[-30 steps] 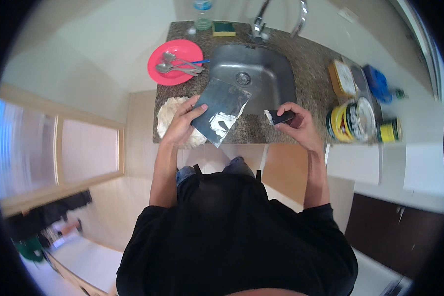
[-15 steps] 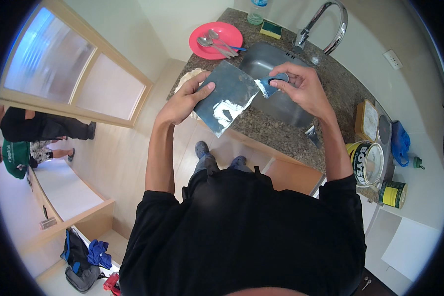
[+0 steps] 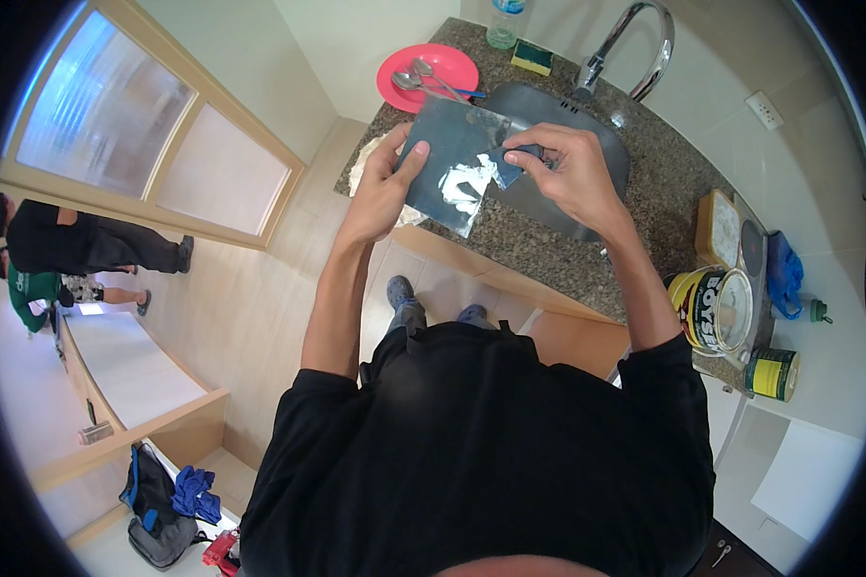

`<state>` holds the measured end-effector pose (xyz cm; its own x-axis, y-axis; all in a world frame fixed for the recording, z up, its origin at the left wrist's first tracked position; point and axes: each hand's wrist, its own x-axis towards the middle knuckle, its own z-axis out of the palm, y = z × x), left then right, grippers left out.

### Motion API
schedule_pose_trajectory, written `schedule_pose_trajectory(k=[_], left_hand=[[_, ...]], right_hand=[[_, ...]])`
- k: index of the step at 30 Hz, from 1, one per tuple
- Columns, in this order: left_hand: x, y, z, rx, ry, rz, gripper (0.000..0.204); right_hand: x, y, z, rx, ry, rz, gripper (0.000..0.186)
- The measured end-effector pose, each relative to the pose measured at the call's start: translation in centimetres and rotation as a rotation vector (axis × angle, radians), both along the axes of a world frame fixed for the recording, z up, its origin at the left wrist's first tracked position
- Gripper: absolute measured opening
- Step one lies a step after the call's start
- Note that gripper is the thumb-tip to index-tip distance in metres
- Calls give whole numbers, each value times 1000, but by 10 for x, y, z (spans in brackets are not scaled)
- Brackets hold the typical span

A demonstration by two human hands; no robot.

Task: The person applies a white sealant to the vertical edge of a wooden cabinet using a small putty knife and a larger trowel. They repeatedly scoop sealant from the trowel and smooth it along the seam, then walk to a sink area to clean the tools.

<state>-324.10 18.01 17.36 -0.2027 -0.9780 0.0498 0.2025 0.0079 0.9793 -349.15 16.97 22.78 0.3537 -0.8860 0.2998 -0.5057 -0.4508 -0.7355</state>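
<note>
My left hand grips a flat, dark grey square plate by its left edge, thumb on top. A patch of white putty is smeared over its lower right part. In my right hand, fingers closed, is a small dark blue putty knife. Its putty-coated blade rests on the plate at the right edge of the white patch. Both are held over the front of the counter, partly in front of the grey sink. A crumpled cream-coloured cloth or bag shows partly behind my left hand.
On the granite counter are a pink plate with spoons, a sponge, a bottle, an open tub and a paint bucket. A faucet arches over the sink. Two people stand far left.
The putty knife has moved left and inward from the plate's right edge onto the white putty. The plate has shifted slightly right and up with my left hand.
</note>
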Motion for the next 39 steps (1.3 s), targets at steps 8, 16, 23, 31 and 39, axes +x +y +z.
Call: schedule_pose_trajectory(k=[8, 16, 23, 31, 39], left_hand=[[-12, -9, -20, -35, -81, 87, 33], [-18, -24, -38, -44, -251, 116, 35], [-20, -30, -46, -53, -309, 120, 34], [-19, -39, -52, 1, -325, 35, 32], [-3, -38, -71, 66, -354, 38, 40]], right_hand=[[6, -7, -24, 52, -22, -106, 16], [12, -17, -53, 133, -18, -183, 15], [18, -21, -67, 197, -35, -196, 15], [34, -23, -70, 143, -46, -65, 15], [31, -32, -67, 140, -44, 20, 14]])
